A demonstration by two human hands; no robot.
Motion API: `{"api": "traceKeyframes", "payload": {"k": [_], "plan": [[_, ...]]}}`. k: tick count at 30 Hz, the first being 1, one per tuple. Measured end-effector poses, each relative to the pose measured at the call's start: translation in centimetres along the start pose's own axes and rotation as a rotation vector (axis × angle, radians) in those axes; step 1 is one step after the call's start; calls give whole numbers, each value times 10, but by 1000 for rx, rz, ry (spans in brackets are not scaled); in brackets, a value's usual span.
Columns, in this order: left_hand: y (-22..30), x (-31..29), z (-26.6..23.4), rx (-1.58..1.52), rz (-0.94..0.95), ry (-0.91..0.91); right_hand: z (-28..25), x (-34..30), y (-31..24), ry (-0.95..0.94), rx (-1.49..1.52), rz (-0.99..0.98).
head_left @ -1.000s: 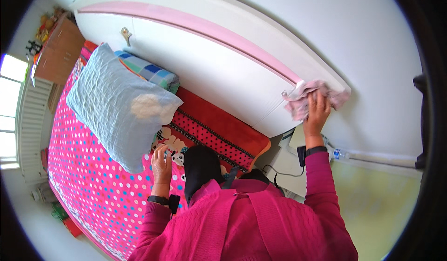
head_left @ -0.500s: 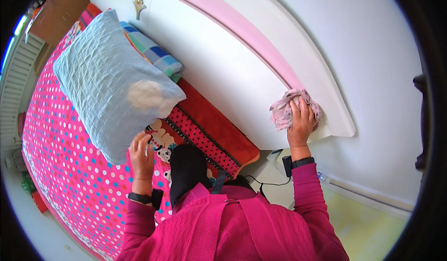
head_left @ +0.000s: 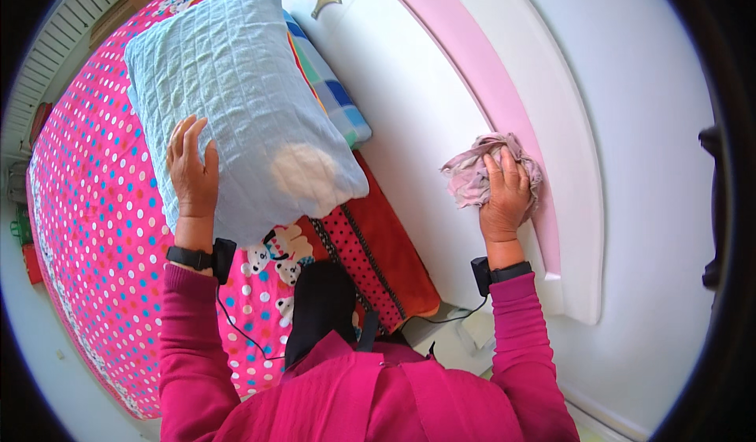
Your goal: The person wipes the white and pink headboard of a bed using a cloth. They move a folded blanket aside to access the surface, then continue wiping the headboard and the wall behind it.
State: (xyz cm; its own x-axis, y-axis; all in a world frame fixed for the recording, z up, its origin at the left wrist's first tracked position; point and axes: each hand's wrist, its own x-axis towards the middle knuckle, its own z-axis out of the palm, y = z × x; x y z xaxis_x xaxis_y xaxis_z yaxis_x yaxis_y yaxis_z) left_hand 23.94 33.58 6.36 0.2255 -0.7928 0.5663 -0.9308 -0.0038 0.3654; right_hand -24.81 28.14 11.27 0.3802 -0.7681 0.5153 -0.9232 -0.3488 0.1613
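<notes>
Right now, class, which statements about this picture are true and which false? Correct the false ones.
1. The right hand holds a crumpled pink cloth against the headboard. True.
2. The left hand grips the headboard. False: it is over the light-blue pillow.
3. The bedspread is dotted. True.
4. The sleeves are green. False: they are magenta.
5. Both wrists wear black bands. True.
</notes>
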Motion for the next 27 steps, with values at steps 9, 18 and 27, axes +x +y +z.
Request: {"api": "traceKeyframes", "payload": {"k": [9,18,27], "plan": [[-19,-2,56,42,-152,-39,50,111,-36,-8,62,-64],[-29,1,71,74,-214,-124,96,200,-74,22,146,-106],[-30,0,80,77,-243,-124,153,289,-103,-3,186,-154]]}}
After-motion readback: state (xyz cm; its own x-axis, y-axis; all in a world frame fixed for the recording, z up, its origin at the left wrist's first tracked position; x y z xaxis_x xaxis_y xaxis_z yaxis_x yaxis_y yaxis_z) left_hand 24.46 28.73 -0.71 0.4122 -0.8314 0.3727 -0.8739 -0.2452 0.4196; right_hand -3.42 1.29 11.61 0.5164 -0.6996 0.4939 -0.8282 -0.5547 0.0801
